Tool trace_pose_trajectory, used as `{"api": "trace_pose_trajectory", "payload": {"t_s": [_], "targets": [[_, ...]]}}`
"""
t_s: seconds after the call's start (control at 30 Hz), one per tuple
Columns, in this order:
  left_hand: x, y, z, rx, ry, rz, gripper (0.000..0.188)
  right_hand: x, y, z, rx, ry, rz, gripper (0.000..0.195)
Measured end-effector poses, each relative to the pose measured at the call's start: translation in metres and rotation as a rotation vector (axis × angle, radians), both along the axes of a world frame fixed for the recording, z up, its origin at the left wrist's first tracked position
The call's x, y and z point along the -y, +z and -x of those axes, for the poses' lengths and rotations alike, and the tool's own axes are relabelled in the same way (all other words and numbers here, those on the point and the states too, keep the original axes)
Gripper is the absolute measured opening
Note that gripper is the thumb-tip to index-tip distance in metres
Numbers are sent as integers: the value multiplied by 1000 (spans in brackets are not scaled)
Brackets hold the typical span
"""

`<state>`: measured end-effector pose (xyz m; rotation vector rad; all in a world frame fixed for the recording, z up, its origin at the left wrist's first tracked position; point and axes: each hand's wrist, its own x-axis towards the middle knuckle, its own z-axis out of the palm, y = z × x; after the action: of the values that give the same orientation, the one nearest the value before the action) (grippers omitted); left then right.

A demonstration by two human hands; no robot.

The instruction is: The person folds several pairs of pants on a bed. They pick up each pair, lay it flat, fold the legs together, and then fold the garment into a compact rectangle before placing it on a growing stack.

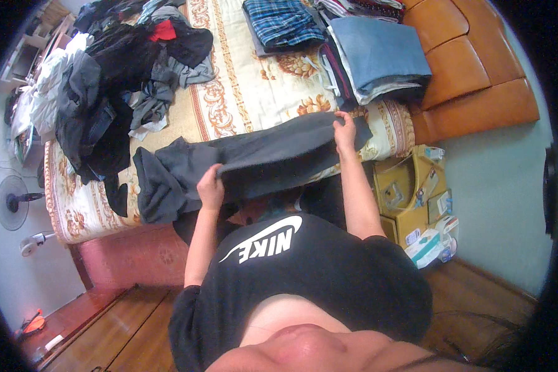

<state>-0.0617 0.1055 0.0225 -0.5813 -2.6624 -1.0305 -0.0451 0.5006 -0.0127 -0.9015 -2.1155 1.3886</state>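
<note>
A dark grey garment (269,144), its long part like a trouser leg, lies stretched across the near edge of the bed. My left hand (211,187) grips its near edge around the middle. My right hand (344,131) pinches it close to its right end. The left end of the cloth is bunched up on the bed cover. Beyond my right hand is a stack of folded clothes with light blue denim (379,51) on top. Blue plaid folded cloth (283,23) lies to the left of that stack.
A heap of loose dark clothes (116,60) covers the bed's left part. The patterned bed cover (269,97) shows between heap and stacks. An orange-brown padded headboard (483,97) stands at the right, with a yellow bedside cabinet (395,214) below. A fan (13,202) is at the far left.
</note>
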Motion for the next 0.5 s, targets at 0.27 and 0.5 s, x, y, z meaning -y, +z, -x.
{"api": "trace_pose_trajectory", "payload": {"t_s": [0.27, 0.5], "targets": [[-32, -19, -22, -117, -385, 369, 42, -49, -5, -55, -9, -16, 19, 38], [-44, -52, -45, 101, -339, 581, 55, -59, -59, -73, 107, -43, 57, 44]]}}
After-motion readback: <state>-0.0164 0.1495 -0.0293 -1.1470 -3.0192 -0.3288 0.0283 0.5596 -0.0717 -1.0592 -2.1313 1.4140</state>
